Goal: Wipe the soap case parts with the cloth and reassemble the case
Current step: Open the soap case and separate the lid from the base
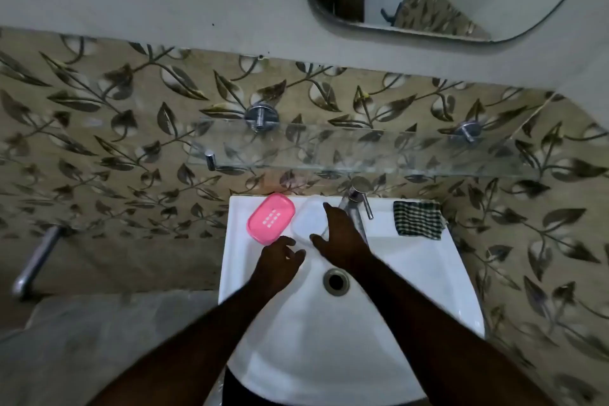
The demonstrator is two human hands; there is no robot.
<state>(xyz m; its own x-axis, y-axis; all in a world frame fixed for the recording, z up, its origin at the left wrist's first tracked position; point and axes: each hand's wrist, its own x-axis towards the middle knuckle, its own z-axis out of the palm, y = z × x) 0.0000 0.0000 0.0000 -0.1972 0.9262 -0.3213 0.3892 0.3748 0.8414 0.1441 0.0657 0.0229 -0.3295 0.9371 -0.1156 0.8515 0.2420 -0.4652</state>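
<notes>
Leaf-patterned tiles (99, 142) cover the bathroom wall behind a white sink (428, 273), and we look straight down on it. Far to the left a metal pipe (36, 260) juts from the wall. On the sink's back ledge, left of the tap, lies the pink soap case part (271, 222), slotted face up and set on a diagonal. Just below it our left hand (280, 260) hovers over the basin, its fingers loosely curled and holding nothing. Just beside the pink part, on its right, sits the pale translucent case part (308, 221), also on the ledge. Our right hand (342, 237) reaches over its right edge, fingers spread apart with thumb and forefinger wide. Motion blur keeps us from telling whether they touch it. Behind that hand stands the chrome tap (357, 199). Further right the checked cloth (418, 219) lies flat on the ledge's corner, well apart from both hands.
</notes>
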